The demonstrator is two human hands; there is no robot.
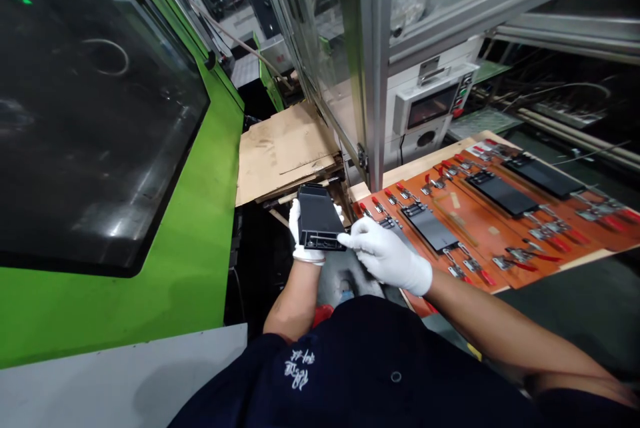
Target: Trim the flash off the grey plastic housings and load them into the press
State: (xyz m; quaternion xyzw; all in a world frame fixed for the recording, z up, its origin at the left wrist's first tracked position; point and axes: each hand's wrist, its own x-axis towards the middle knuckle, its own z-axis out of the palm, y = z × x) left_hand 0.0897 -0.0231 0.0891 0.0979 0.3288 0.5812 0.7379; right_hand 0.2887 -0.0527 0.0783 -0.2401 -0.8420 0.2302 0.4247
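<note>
A black rectangular plastic part (320, 211) rests in my left hand (295, 221), which wears a white glove and wraps round it from beneath and the sides. The near end of the part shows a ribbed, recessed edge. My right hand (383, 255), also in a white glove, reaches to the near right corner of the part with the index finger at it. Its other fingers are curled in; whether they grip anything I cannot make out. Right of my hands, similar black parts (430, 225) lie on an orange board (460, 215), among red-handled toggle clamps (480, 271).
A green machine (215, 168) with a dark window stands close on the left. Flattened cardboard (285, 145) lies ahead. An aluminium-framed clear enclosure (377, 81) rises ahead to the right, with a white control box (430, 108) behind it.
</note>
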